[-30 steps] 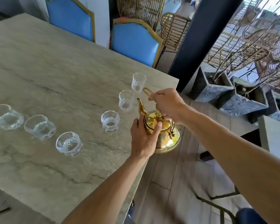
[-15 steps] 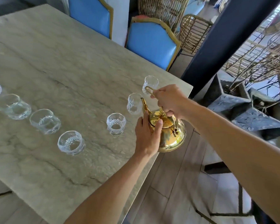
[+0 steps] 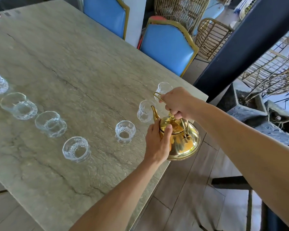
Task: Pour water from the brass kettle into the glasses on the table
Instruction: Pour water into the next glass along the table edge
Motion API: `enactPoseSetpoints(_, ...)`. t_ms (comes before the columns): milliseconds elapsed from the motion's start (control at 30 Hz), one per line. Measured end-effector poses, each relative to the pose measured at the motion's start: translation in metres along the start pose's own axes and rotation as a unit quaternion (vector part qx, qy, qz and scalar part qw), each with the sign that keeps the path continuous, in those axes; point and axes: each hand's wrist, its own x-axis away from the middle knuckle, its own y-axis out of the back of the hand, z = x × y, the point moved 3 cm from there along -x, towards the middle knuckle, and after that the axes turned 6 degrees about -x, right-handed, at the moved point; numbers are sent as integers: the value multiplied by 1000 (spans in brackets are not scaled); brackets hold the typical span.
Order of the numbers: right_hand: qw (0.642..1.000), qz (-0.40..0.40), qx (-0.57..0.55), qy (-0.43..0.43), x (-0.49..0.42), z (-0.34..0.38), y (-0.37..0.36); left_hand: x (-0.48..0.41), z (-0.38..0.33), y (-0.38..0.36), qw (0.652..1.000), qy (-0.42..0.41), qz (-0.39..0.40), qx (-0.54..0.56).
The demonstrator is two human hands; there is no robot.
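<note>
A shiny brass kettle (image 3: pixel 182 140) is at the right edge of the stone table (image 3: pixel 70 64), its spout pointing towards a cut glass (image 3: pixel 144 111). My right hand (image 3: pixel 177 101) grips the kettle's wire handle from above. My left hand (image 3: pixel 157 142) presses against the kettle's left side and lid. Several clear cut glasses stand in a curved row across the table: one (image 3: pixel 163 88) behind my right hand, one (image 3: pixel 125 131) just left of my left hand, one (image 3: pixel 76 149) nearer, more running off to the left (image 3: pixel 18 105).
Two blue padded chairs (image 3: pixel 167 42) stand along the table's far side, with wicker chairs (image 3: pixel 210 35) behind them. A dark pillar (image 3: pixel 240 40) rises right of the table corner. Stone planters (image 3: pixel 250 110) sit on the floor at right.
The view has shifted so the table and glasses sit further right and lower. Both hands stay on the kettle, which has barely moved relative to the nearby glasses.
</note>
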Motion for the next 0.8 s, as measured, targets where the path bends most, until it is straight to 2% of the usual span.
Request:
enactPoseSetpoints(100, 998, 28, -30, -47, -8, 4, -3, -2, -1, -2, 1000, 15, 1, 19)
enactPoseSetpoints(500, 998, 35, 39, -36, -19, 17, -3, -8, -8, -4, 994, 80, 24, 66)
enactPoseSetpoints(800, 996, 34, 68, -37, -21, 19, -5, -7, -14, -6, 991, 98, 44, 80)
